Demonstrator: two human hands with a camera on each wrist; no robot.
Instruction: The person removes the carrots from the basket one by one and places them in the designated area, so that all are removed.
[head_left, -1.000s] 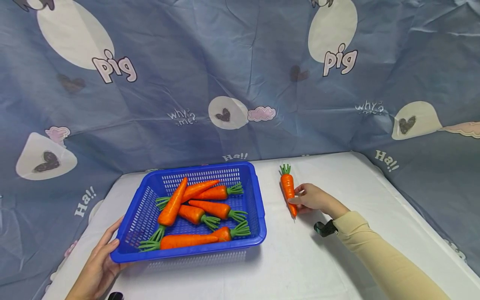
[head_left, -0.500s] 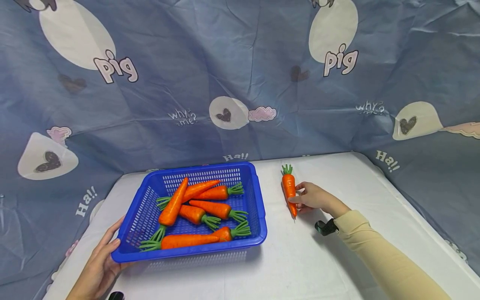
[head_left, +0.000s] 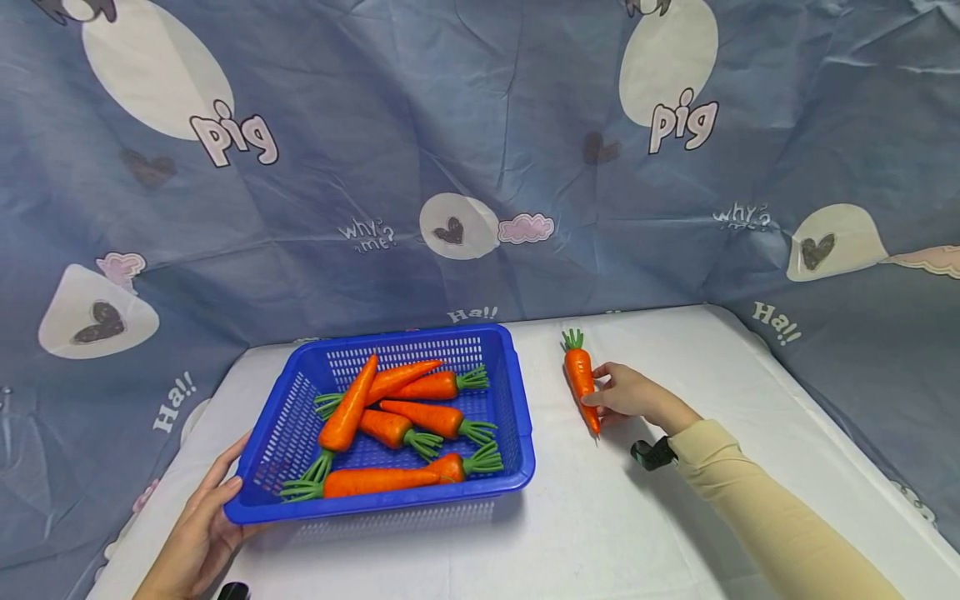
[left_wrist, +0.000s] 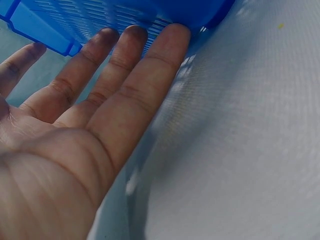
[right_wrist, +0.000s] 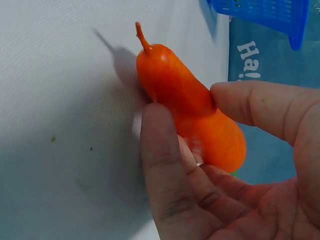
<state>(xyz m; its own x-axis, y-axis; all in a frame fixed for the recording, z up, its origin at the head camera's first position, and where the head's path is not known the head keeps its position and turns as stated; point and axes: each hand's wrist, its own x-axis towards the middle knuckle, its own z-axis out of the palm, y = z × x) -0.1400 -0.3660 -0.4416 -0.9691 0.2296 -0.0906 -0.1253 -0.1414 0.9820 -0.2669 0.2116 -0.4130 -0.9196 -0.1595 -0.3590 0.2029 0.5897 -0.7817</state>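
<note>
A blue plastic basket (head_left: 375, 505) with slotted walls holds several orange carrots (head_left: 349, 408) with green tops. At its front left corner my left hand (head_left: 197, 525) touches the outside, thumb by the rim. The left wrist view shows the long fingers (left_wrist: 135, 97) nearly straight, tips against the slotted wall (left_wrist: 107, 17). To the right of the basket, my right hand (head_left: 633, 393) pinches a single carrot (head_left: 578, 371) near its lower half. In the right wrist view, thumb and fingers sit on either side of this carrot (right_wrist: 175, 82), its thin root end towards the camera.
A white cloth (head_left: 540, 533) covers the table under everything. Behind it hangs a blue printed curtain (head_left: 337, 275), which also runs along both sides. In the right wrist view the basket's edge (right_wrist: 265, 10) appears at the top right.
The single carrot's root end has swung slightly to the right in my right hand's fingers. My left hand and the basket have stayed in place.
</note>
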